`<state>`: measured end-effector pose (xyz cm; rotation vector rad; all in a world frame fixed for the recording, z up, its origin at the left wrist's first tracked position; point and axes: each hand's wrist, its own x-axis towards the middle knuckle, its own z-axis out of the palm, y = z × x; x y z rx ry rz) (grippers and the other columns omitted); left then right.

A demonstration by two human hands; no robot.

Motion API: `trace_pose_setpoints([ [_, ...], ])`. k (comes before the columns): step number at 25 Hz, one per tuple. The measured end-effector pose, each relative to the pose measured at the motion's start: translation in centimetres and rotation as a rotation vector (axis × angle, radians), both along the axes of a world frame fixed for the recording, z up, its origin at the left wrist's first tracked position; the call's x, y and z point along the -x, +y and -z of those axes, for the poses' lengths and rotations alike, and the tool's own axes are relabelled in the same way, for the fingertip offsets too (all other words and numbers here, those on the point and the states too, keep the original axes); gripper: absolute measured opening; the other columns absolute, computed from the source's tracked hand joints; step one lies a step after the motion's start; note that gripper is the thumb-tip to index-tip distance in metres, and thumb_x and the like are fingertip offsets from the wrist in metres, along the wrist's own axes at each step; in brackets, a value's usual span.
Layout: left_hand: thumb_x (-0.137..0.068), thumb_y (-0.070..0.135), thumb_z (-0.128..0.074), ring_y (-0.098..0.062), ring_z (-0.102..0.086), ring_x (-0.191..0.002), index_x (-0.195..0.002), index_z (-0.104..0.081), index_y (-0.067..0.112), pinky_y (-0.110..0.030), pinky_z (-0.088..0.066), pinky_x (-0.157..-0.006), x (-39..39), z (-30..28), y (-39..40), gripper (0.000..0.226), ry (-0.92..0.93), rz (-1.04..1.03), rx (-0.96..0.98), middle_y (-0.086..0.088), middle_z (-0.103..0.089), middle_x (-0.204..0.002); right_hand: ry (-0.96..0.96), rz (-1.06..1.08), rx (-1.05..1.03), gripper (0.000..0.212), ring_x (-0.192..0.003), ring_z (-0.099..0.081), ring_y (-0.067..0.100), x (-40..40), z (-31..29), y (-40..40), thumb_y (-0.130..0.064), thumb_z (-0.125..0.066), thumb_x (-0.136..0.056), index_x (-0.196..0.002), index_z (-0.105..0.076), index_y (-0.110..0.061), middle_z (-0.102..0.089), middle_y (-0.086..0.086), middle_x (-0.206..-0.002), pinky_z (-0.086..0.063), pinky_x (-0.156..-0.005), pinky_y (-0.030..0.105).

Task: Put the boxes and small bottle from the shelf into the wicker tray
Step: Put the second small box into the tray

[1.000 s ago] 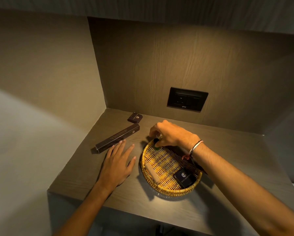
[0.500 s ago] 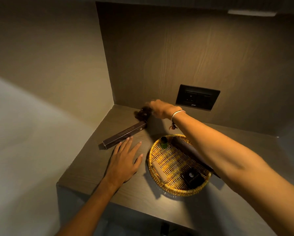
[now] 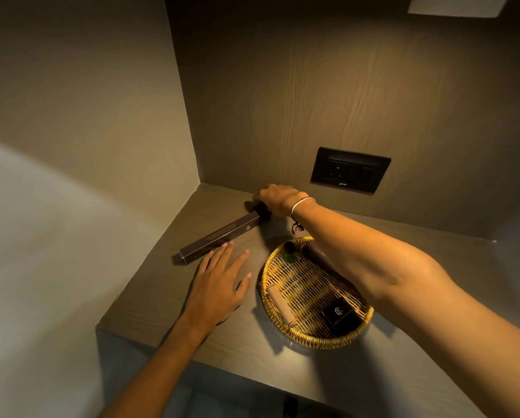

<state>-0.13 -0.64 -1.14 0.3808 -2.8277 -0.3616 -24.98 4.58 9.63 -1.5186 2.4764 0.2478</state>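
Note:
A round wicker tray (image 3: 313,339) sits on the wooden shelf (image 3: 168,297). Inside it are a small green bottle (image 3: 289,251), a dark long box (image 3: 319,257) partly under my forearm, a black square box (image 3: 341,318) and a beige tube (image 3: 281,306). A long dark box (image 3: 219,236) lies on the shelf, left of the tray. At its far end, my right hand (image 3: 278,200) is closed over a small dark box (image 3: 263,212), which is mostly hidden. My left hand (image 3: 219,285) lies flat on the shelf, fingers spread, fingertips touching the long box.
A black socket plate (image 3: 350,170) is set in the back wall just right of my right hand. Walls close the niche at the left and back. The shelf's front edge runs just below the tray.
My right hand left the tray's far rim, leaving the green bottle inside, and reached back to the small dark box, closing on it. The left hand stayed flat.

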Motion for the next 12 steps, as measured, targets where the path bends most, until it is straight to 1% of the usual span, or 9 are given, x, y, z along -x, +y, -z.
trace_pose_setpoints([
  [4,-0.096,0.054,-0.03,-0.019,-0.025,-0.148,-0.149,-0.035,0.029,-0.043,-0.023,-0.121,-0.1,0.2,-0.2,0.059,-0.003,-0.001,0.005,-0.008,-0.033,-0.159,0.01,0.023,-0.04,0.061,-0.115,-0.058,0.033,0.3,-0.3,1.9,-0.014,-0.08,-0.078,-0.133,-0.054,-0.016,-0.057,0.01,-0.129,-0.051,-0.093,0.044],
  [6,-0.096,0.054,-0.03,-0.019,-0.026,-0.148,-0.149,-0.036,0.029,-0.042,-0.023,-0.121,-0.1,0.3,-0.2,0.059,0.001,0.005,0.007,-0.008,-0.034,-0.159,-0.001,0.069,-0.043,0.058,-0.112,-0.059,0.032,0.2,-1.3,3.0,-0.021,-0.082,-0.077,-0.128,-0.056,-0.014,-0.06,0.01,-0.125,-0.051,-0.092,0.044],
  [8,-0.095,0.055,-0.029,-0.019,-0.026,-0.148,-0.149,-0.036,0.029,-0.041,-0.022,-0.121,-0.1,0.3,-0.3,0.06,0.0,0.007,0.007,-0.008,-0.034,-0.159,0.011,0.127,0.03,0.056,-0.104,-0.061,0.032,0.0,-3.0,4.2,-0.032,-0.083,-0.075,-0.121,-0.058,-0.013,-0.063,0.011,-0.118,-0.051,-0.087,0.044],
  [10,-0.096,0.055,-0.028,-0.019,-0.025,-0.148,-0.149,-0.035,0.03,-0.041,-0.021,-0.12,-0.1,0.4,-0.4,0.06,-0.005,0.005,0.004,-0.007,-0.033,-0.16,0.057,0.187,0.128,0.062,-0.099,-0.061,0.032,-0.9,-4.8,5.8,-0.046,-0.081,-0.073,-0.121,-0.058,-0.014,-0.062,0.012,-0.114,-0.052,-0.08,0.044],
  [12,-0.096,0.055,-0.028,-0.019,-0.024,-0.148,-0.149,-0.034,0.031,-0.041,-0.021,-0.121,0.0,0.4,-0.4,0.059,-0.011,0.0,0.001,-0.007,-0.032,-0.16,0.085,0.226,0.17,0.071,-0.097,-0.062,0.034,-2.3,-6.4,7.6,-0.055,-0.08,-0.069,-0.123,-0.057,-0.015,-0.06,0.011,-0.111,-0.048,-0.073,0.043],
])
